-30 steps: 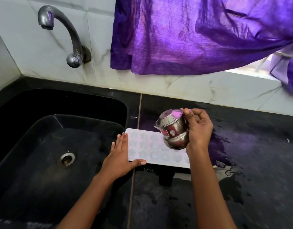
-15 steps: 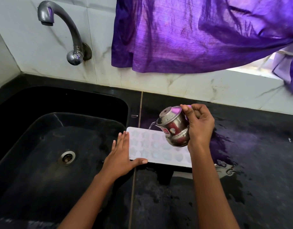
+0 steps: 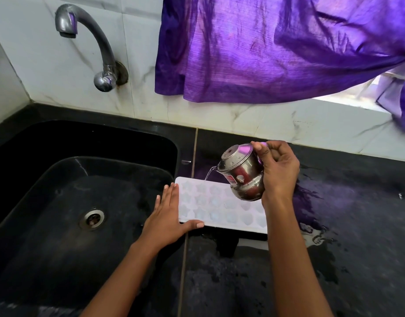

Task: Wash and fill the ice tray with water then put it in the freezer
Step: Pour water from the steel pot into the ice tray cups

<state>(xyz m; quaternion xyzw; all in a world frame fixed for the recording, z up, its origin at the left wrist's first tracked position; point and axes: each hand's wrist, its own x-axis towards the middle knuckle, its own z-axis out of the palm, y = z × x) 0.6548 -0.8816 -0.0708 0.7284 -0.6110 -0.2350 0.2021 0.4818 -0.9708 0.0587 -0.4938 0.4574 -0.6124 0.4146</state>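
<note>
A white ice tray (image 3: 216,208) with several star-shaped cells lies flat on the black counter, just right of the sink. My left hand (image 3: 168,219) rests flat against the tray's left end, fingers straight and thumb along its front edge. My right hand (image 3: 278,171) grips a small steel pot (image 3: 241,173) above the tray's right half. The pot is tilted to the left, and a thin stream of water runs from its rim into a cell in the back row.
A black sink (image 3: 66,202) with a steel drain (image 3: 91,218) lies to the left, under a steel tap (image 3: 95,45) on the tiled wall. A purple curtain (image 3: 265,49) hangs above the counter. The black counter (image 3: 348,236) is wet right of the tray.
The steel pot has tipped further to the left, and water now pours from it into the tray. My left hand has stayed at the tray's left end.
</note>
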